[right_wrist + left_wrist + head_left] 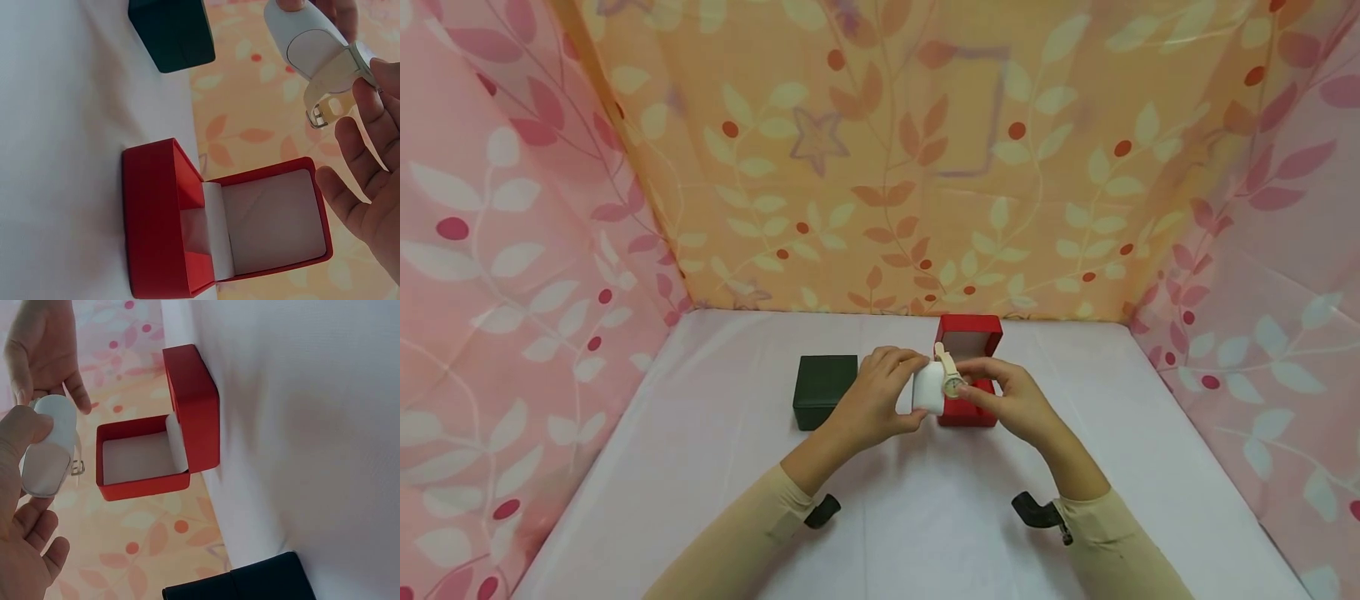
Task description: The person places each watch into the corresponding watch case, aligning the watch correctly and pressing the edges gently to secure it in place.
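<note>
My left hand [872, 396] grips a smooth white watch cushion [928, 390] between thumb and fingers. My right hand [1018, 404] pinches a wristwatch [953, 387] with a cream strap by its round case. The watch lies right up against the cushion's end. In the right wrist view the strap [328, 78] hangs unfastened, its metal buckle [317, 117] dangling below. Directly behind the two hands a red box [970, 327] stands with its lid raised, showing a pale lining [269, 219]. Both hands are held above the table, partly covering the red box in the head view.
To the left, a closed dark green box [825, 390] sits on the white tablecloth [925, 517], close behind my left hand. Leaf-patterned cloth [880, 167] rises behind the table, with pink patterned cloth [512, 292] on both sides.
</note>
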A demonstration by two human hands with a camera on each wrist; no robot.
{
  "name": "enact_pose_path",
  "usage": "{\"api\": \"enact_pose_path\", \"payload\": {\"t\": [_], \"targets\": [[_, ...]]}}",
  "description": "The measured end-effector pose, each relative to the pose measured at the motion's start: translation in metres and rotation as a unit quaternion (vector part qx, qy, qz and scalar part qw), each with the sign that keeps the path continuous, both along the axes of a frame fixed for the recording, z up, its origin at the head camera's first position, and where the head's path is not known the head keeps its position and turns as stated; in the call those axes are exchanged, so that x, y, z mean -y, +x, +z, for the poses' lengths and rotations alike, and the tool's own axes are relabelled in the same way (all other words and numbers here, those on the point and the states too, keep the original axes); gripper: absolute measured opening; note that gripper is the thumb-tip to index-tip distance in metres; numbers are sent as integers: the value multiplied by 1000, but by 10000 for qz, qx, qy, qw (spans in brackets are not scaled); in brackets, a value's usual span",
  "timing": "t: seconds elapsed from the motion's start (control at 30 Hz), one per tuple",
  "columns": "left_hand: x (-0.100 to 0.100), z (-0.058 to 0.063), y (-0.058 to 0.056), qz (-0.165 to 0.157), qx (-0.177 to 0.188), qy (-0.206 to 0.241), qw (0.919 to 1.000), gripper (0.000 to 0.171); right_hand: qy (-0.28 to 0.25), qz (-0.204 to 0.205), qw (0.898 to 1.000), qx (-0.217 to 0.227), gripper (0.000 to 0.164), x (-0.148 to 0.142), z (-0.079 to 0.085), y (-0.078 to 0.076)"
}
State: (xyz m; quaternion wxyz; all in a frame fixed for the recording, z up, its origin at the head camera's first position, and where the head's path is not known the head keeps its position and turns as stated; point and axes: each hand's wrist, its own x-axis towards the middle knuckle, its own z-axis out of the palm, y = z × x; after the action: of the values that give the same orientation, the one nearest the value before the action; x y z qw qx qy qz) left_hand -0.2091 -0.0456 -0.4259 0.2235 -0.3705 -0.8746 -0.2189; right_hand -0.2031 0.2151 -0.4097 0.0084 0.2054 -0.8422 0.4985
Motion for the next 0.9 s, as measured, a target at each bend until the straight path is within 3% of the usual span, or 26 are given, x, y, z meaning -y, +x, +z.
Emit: {"api": "enact_pose_path", "payload": {"t": [0.37, 0.67, 0.9], "targets": [[2, -1, -1, -64, -33, 64, 10000, 73, -165, 146, 9996, 197, 31, 6, 3, -1], [4, -1, -3, -128, -324, 407, 9986, 73, -381, 122, 9988, 286, 30, 11, 3, -3], [7, -6, -6, -92, -160, 737, 9971, 72, -460, -245, 9982, -301, 19, 20, -4, -3]]}}
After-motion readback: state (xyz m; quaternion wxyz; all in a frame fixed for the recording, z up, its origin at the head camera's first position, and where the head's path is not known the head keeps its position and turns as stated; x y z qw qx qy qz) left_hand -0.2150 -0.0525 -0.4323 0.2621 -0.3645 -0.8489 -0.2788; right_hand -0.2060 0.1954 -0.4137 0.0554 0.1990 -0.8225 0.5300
